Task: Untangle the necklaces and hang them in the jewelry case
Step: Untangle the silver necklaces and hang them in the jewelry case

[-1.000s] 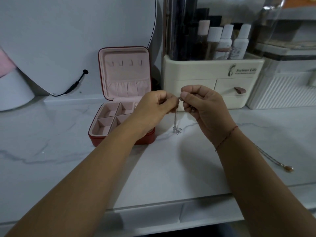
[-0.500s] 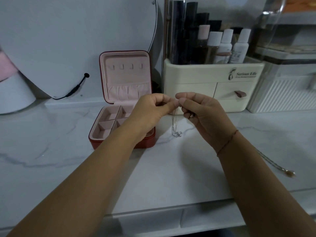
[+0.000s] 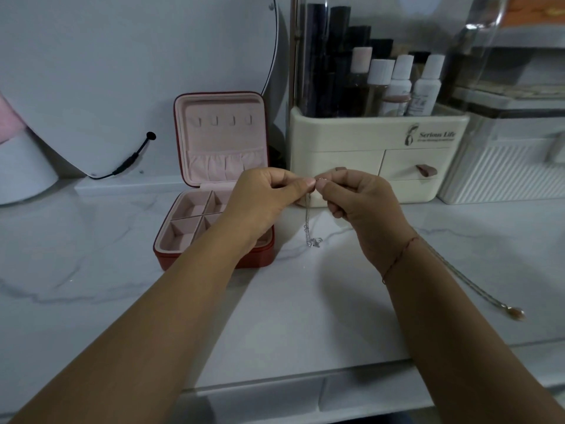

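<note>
My left hand (image 3: 269, 198) and my right hand (image 3: 363, 206) meet above the marble counter, each pinching the top ends of a thin silver necklace (image 3: 308, 221). Its chain hangs straight down and its small star pendant (image 3: 315, 242) touches the counter. The red jewelry case (image 3: 214, 179) stands open just left of my hands, with a pink lining, bare hooks in the upright lid and several compartments in its base. A second necklace (image 3: 477, 289) with a rose-gold pendant lies on the counter to the right, partly hidden behind my right forearm.
A cream cosmetic organiser (image 3: 376, 154) with bottles and small drawers stands right behind my hands. A ribbed white box (image 3: 504, 172) sits at far right. A round mirror (image 3: 122, 71) with a black cable leans at the back left. The counter edge (image 3: 305, 381) runs near me.
Both hands sank a little and drew together at the clasp. The hanging pendant came down to the counter. The camera tilted slightly.
</note>
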Motion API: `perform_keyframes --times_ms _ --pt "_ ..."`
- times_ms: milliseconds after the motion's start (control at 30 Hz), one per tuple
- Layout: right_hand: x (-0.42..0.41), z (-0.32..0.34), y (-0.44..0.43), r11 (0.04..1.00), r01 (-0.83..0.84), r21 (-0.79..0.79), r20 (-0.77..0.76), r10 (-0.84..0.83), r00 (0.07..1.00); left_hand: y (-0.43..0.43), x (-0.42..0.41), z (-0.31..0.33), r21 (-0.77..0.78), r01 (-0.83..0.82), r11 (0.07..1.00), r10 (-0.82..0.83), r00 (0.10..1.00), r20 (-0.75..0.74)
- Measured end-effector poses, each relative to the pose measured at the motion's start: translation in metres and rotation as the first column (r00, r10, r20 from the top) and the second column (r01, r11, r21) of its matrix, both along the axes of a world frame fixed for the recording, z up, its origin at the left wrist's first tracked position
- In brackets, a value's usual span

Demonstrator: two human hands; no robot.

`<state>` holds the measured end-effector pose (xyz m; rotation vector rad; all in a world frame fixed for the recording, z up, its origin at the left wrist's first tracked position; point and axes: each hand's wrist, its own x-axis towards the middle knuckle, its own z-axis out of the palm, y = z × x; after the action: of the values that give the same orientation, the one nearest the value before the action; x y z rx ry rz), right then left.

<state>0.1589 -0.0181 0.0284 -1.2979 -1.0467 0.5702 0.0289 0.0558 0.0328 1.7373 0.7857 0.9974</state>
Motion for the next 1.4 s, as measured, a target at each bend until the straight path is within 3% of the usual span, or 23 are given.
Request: perform_keyframes --times_ms 467,701,934,1101,1401 --pt "0.002 0.001 0.001 0.997 -0.066 0.048 -0.218 0.075 0.973 -0.004 0.001 0.001 0.012 0.039 0.999 -0.038 0.998 -0.054" --pt "0.003 0.002 0.002 0.975 -0.195 0.107 -0.440 0.223 0.870 -0.003 0.001 0.002 -0.095 0.109 0.990 -0.110 0.994 -0.011" --pt "0.004 0.004 0.000 0.953 -0.294 0.069 -0.456 0.292 0.841 -0.006 0.003 0.006 -0.298 0.189 0.935 -0.147 0.976 0.159" --pt "0.004 0.004 0.000 0.960 -0.269 0.073 -0.448 0.272 0.851 -0.008 0.003 0.009 -0.367 0.278 0.888 -0.226 0.958 0.179" --pt "0.010 0.002 0.002 0.974 -0.186 0.131 -0.493 0.227 0.840 -0.007 0.000 0.008 -0.321 0.274 0.907 -0.237 0.960 0.149"
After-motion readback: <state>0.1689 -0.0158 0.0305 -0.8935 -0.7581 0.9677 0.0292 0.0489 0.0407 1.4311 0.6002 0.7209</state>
